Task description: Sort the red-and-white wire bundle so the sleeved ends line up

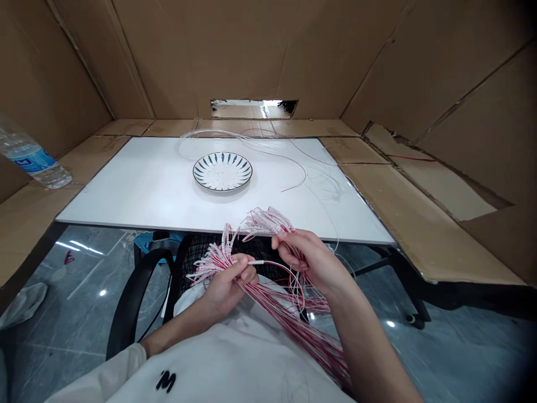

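Observation:
My left hand (230, 281) is closed round a thick bundle of thin red and white wires (296, 324), whose white sleeved ends (212, 260) fan out to its left. From the bundle the strands run down to the right across my lap. A single wire with a white sleeve (257, 262) sticks out by the left fingertips. My right hand (314, 257) grips a second, smaller bunch of similar wires (268, 221), its sleeved ends spread near the table edge. Some strands loop down below the right fingers. Exactly what the right fingertips pinch is partly hidden.
On the white table (138, 184) stands a patterned plate (222, 187) holding small white bits. Loose clear and red strands (293, 157) lie behind and right of it. A water bottle (36, 162) is at the left. Cardboard walls (251, 50) surround the table; a chair armrest (130, 302) is beside me.

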`<action>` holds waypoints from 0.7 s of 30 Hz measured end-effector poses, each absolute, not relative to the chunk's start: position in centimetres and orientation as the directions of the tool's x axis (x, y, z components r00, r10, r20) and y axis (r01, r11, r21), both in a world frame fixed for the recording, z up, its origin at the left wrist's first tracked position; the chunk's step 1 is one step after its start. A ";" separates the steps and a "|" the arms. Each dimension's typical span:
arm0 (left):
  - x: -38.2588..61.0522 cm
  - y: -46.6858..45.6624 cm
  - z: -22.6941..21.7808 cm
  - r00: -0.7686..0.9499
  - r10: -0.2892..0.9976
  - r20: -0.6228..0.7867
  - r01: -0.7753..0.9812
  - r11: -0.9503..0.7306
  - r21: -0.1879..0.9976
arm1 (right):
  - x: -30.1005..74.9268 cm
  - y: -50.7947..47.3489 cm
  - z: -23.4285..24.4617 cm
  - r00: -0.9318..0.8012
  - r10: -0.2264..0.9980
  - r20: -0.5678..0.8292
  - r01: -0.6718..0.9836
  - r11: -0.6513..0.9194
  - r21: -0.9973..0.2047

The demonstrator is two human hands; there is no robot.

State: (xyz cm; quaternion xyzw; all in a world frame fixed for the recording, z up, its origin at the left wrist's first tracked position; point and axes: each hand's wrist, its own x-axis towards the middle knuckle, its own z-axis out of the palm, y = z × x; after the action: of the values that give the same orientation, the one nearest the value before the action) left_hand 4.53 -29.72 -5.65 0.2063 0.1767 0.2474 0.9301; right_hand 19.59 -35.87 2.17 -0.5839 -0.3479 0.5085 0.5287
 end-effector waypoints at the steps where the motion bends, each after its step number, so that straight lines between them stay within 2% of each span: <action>1: 4.5 -29.7 -5.7 0.815 0.532 -0.231 -0.379 0.790 0.481 | 19.5 -35.9 2.3 0.240 0.944 -0.228 -0.101 -0.209 -0.973; 6: 4.5 -29.7 -6.0 0.813 0.540 -0.217 -0.367 0.765 0.529 | 19.0 -36.2 2.6 0.072 0.973 -0.218 0.060 -0.222 -0.973; 8: 4.5 -29.7 -6.0 0.811 0.543 -0.219 -0.363 0.760 0.539 | 18.9 -36.3 2.5 -0.015 0.972 -0.233 0.078 -0.231 -0.970; 14: 4.5 -29.7 -5.9 0.798 0.542 -0.263 -0.341 0.766 0.545 | 19.2 -36.9 2.6 -0.098 0.934 -0.342 0.128 -0.329 -0.936; 17: 4.5 -29.8 -5.9 0.798 0.544 -0.261 -0.350 0.770 0.534 | 19.4 -36.9 2.6 -0.093 0.927 -0.364 0.161 -0.347 -0.924; 21: 4.5 -29.8 -5.8 0.802 0.563 -0.201 -0.397 0.753 0.524 | 19.7 -36.7 2.4 0.075 0.961 -0.266 0.160 -0.274 -0.948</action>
State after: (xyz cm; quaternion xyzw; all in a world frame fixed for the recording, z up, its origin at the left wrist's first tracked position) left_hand 4.46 -29.76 -5.80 0.2349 0.1761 0.2609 0.9196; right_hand 19.71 -36.72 2.45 -0.6171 -0.4540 0.5064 0.3958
